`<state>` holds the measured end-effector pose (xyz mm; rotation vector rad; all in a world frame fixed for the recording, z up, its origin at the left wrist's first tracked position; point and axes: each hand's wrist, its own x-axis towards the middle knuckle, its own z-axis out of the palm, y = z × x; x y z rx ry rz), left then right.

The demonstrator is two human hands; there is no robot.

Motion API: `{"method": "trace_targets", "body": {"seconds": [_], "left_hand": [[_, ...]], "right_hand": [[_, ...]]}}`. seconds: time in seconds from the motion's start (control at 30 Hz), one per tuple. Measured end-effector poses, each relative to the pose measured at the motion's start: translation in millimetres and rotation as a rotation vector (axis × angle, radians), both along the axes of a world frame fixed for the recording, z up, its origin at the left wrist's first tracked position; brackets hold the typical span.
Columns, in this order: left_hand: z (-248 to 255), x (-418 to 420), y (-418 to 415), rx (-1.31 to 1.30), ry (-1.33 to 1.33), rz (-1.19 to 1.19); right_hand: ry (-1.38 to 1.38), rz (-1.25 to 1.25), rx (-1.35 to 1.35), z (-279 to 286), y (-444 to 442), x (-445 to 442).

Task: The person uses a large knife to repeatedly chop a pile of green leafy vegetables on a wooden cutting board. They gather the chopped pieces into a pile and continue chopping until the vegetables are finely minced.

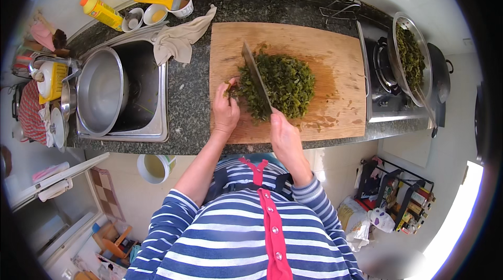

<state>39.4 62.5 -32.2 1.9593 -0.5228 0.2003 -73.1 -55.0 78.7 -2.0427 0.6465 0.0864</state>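
A heap of chopped leafy greens [290, 83] lies on a wooden cutting board [342, 64]. My right hand [283, 134] grips the handle of a kitchen cleaver [255, 73], whose blade, seen nearly edge-on, stands in the left part of the heap. At the heap's left edge, my left hand [226, 107] rests over the board with curled fingers; bits of greens show at its fingertips, and whether it grips any cannot be told. Juice and small leaf scraps mark the wood right of the heap.
Left of the board, a beige cloth [182, 38] lies beside a sink [161, 123] holding a large metal basin [100, 91]. On the right, a metal bowl of greens [428, 58] sits tilted over a gas stove [387, 113]. Utensils hang behind; a white bucket [151, 180] stands below the counter.
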Motion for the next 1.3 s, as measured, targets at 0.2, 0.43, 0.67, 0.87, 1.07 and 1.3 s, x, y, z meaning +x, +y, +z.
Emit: {"method": "trace_targets", "body": {"seconds": [0.2,0.43,0.67,0.87,1.07,1.3], "left_hand": [[-3.7,-1.1,0.7,0.005,0.009,-0.002],[-4.1,-3.5,0.3,0.021,-0.01,0.01],[-5.6,-2.2,2.4,0.055,-0.034,0.013],[-0.5,-4.1,2.8,0.077,-0.009,0.007],[1.0,1.9,-3.6,0.036,-0.018,-0.012],[-2.8,0.1,-2.2,0.024,-0.046,-0.007]], "right_hand": [[-0.003,-0.064,-0.016,15.6,-12.4,-7.6],[0.057,-0.085,-0.096,14.3,-31.2,-14.8],[-0.003,-0.25,0.082,12.1,-41.6,-28.5],[-0.067,-0.245,-0.076,-8.8,-61.8,-35.6],[-0.047,-0.283,0.031,-37.8,-76.9,-40.5],[-0.088,-0.218,-0.121,-38.1,-60.0,-32.2]]}}
